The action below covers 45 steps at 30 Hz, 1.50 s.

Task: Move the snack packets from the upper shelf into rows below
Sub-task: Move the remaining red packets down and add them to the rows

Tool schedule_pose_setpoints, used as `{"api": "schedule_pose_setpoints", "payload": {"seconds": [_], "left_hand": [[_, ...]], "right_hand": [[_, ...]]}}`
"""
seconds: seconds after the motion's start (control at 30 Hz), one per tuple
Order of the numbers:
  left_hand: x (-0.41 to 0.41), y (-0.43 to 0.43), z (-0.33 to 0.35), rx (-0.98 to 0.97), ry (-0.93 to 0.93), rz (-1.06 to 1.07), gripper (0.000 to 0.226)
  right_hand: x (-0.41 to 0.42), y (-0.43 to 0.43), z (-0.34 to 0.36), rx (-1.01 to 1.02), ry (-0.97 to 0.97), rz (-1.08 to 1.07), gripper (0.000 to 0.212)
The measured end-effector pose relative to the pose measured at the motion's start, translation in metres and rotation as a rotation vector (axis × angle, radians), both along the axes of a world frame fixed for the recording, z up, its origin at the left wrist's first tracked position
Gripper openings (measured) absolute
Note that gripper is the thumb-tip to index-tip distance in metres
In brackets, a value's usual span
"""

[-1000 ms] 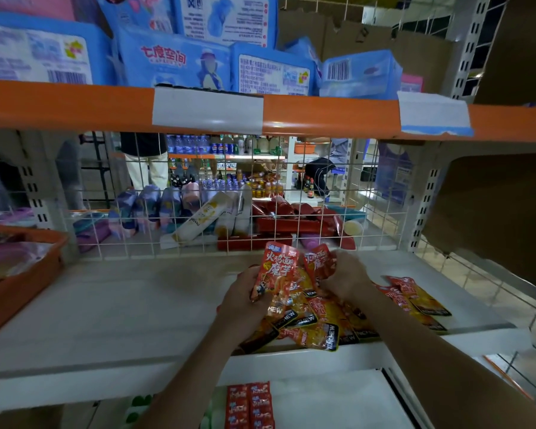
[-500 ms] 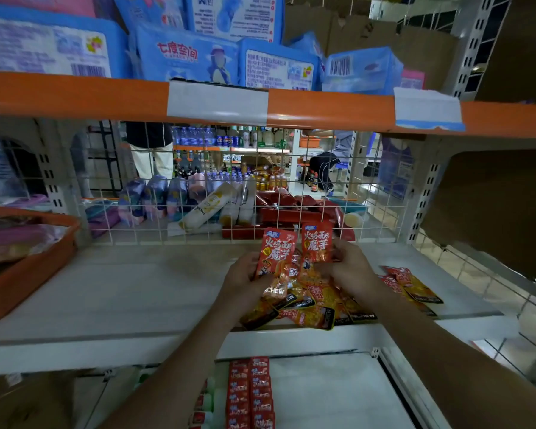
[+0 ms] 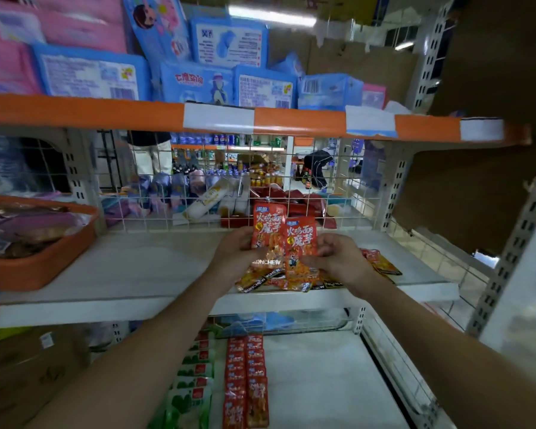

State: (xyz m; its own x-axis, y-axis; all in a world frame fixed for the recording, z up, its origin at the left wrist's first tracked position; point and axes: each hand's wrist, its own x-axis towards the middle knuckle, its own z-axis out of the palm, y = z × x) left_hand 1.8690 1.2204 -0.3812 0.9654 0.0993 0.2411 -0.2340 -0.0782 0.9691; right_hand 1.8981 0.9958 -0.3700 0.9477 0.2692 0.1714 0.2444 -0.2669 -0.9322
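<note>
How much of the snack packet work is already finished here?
Done: two rows of red packets lie on the lower shelf. In hand: the left hand and right hand hold two upright packets over the upper shelf. Left: the loose pile under the hands and a few packets to its right.

Glossy snack packets point(image 3: 283, 243) — wire-mesh back point(image 3: 338, 181)

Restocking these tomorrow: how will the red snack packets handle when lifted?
Probably light: left hand and right hand pinch two snack packets upright. Likely fairly stiff, since they stand without drooping. Glossy film may slip, like the splayed pile beneath.
</note>
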Motion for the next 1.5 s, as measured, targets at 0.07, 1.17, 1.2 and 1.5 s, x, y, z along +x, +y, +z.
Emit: {"api": "schedule_pose_setpoints", "payload": {"seconds": [0.07,1.17,1.2,1.5], "left_hand": [[-0.015,-0.002,0.001,-0.006,0.003,-0.017,0.037],[-0.076,0.013,-0.265,0.088,0.421,-0.164,0.093],[-0.072,0.015,-0.273,0.106,0.427,-0.168,0.094],[-0.034,0.042,-0.348,0.285,0.462,-0.123,0.102]], "right_hand": [[-0.014,-0.005,0.002,-0.010,-0.020,-0.013,0.028],[-0.054,-0.001,-0.236,-0.268,0.452,0.026,0.030],[-0.050,0.003,-0.246,-0.285,0.459,0.013,0.028],[-0.006,0.034,-0.326,-0.382,0.501,-0.038,0.019]]}}
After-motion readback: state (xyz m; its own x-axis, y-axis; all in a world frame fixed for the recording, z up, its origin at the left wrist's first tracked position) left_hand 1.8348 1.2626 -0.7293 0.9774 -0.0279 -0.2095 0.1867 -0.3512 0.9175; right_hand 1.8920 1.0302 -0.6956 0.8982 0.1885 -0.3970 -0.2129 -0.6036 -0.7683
